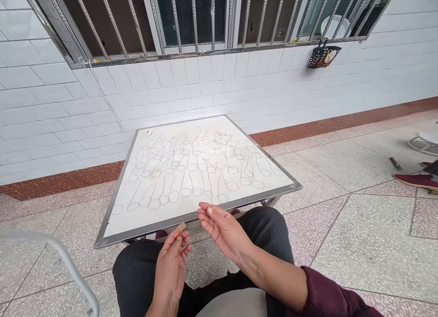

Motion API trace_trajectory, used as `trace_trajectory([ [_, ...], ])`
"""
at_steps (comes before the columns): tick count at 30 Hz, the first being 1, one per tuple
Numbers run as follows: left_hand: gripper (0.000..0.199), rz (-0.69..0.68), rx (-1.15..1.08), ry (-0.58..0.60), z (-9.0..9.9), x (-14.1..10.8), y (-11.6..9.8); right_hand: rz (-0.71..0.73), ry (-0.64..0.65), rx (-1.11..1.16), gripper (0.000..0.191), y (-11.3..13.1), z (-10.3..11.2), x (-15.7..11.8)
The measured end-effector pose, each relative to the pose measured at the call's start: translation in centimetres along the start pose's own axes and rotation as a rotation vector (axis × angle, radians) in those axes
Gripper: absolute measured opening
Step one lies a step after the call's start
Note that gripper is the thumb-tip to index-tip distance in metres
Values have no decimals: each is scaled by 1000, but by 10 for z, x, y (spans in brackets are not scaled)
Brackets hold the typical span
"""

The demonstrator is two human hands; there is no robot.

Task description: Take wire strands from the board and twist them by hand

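— What sits before you?
— Your grey-framed surface (126, 222).
— Any container?
— A dark patterned bag (321, 57) hangs beyond, to your right; you cannot see inside it.
— Your hands?
— Your left hand (174, 255) and right hand (222, 225) stand apart, fingers curled, thumbs near forefingers. What the right holds, I cannot tell.
— Your wire loops (193, 167)?
— On the surface, mostly lengthwise: round ends toward you, tails pointing away.
— Smallest?
— A tan bit (183, 226) at your left fingertips; its grip is unclear.
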State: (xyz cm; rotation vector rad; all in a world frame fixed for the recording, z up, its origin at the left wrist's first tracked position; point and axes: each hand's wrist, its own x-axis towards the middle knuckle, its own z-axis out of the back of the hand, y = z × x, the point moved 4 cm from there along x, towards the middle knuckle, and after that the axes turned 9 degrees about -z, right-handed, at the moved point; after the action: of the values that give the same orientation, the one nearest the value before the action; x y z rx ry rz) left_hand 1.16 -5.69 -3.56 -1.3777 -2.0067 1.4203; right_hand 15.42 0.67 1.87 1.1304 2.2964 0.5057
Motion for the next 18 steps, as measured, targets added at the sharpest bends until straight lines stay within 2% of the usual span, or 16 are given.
trace_trajectory([
  [2, 38, 53, 83, 159, -10, -8, 7, -55, -24, 75, 30, -6, 0, 0],
  [4, 41, -14, 140, 276, -22, -16, 5, -101, -36, 120, 29, -15, 0, -1],
  [5, 42, -68, 153, 282, -26, -18, 2, -122, -36, 129, 29, -20, 0, -1],
  [8, 40, -212, 174, 212, -27, -16, -9, -184, -7, 118, 28, -36, 0, -3],
  [11, 37, -280, 172, 148, -20, -11, -16, -259, 37, 85, 24, -50, -1, -6],
  [14, 32, -293, 121, 97, -15, -10, -17, -308, 57, 64, 20, -59, -2, -8],
  [18, 31, -236, 21, 20, -15, -10, -19, -336, 80, -24, 22, -64, -1, -8],
])
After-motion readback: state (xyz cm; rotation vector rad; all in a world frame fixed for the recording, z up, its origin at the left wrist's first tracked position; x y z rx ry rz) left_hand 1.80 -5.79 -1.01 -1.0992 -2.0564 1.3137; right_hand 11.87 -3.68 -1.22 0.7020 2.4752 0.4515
